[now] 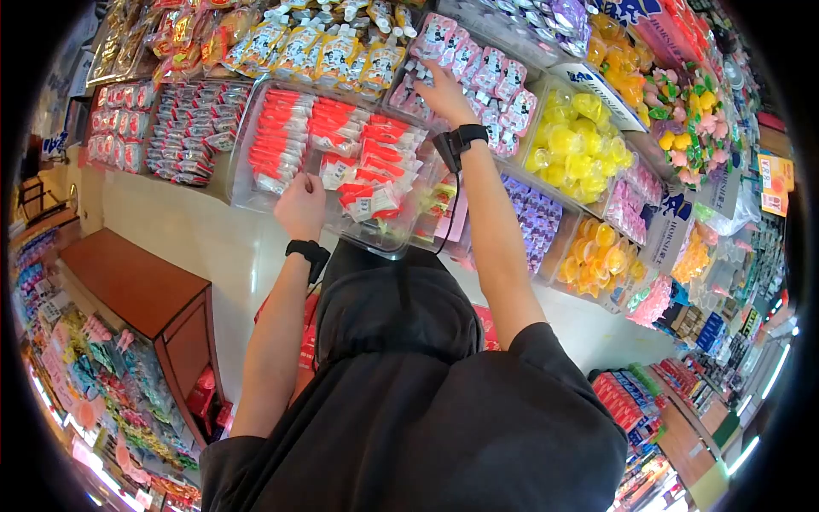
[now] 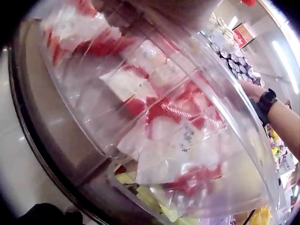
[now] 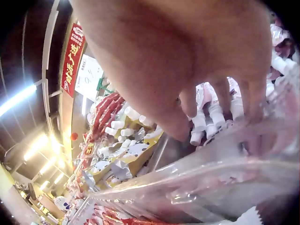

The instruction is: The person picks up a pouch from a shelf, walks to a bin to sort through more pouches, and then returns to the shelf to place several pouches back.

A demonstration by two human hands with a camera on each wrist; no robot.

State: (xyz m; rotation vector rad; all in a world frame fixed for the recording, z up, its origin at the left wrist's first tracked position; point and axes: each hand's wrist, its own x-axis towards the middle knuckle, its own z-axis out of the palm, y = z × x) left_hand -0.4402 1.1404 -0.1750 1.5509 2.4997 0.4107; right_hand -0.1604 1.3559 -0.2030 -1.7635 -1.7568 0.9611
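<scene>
My right hand reaches into a bin of pink spouted pouches with white caps. In the right wrist view, its fingers point down among the white caps, behind a clear plastic wall. My left hand is at the near edge of a clear plastic bin of red-and-white packets. Its fingertips lie beside the lowest packets; I cannot tell whether they grip anything. Only a blurred part of that hand shows at the top of the left wrist view, above the packets.
Yellow-and-white spouted pouches fill a bin behind. Yellow round items and orange ones stand to the right. Small silvery packets lie at left. A brown cabinet stands behind my left arm. A cable hangs from the right wrist.
</scene>
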